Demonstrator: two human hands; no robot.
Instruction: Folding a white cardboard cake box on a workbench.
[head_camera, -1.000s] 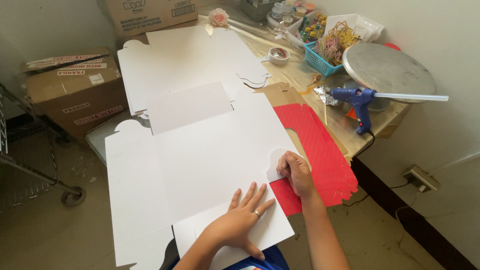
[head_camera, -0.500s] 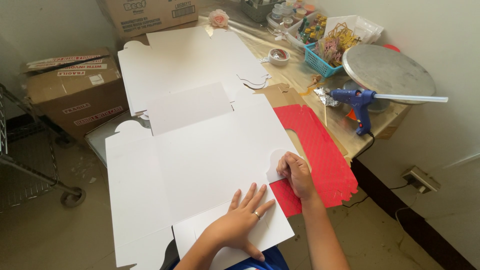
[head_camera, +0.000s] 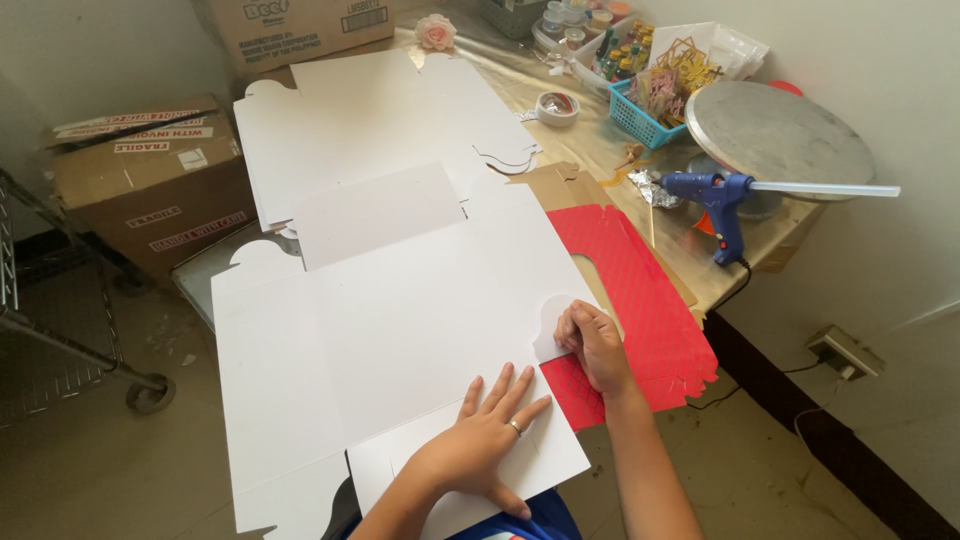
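Card (head_camera: 400, 340), a white die-cut sheet, lies flat across the table's near edge. Our left hand (head_camera: 478, 440) presses it, fingers spread, holding nothing. Our right hand (head_camera: 597, 345) pinches its rounded tab over red card (head_camera: 640, 290). Nothing has shifted since before.

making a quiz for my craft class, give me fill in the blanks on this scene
1. The left hand lies flat on the ____ cardboard sheet.
2. The right hand pinches a rounded tab over the ____ patterned sheet.
3. The glue gun is ____ in colour.

Missing words: white; red; blue
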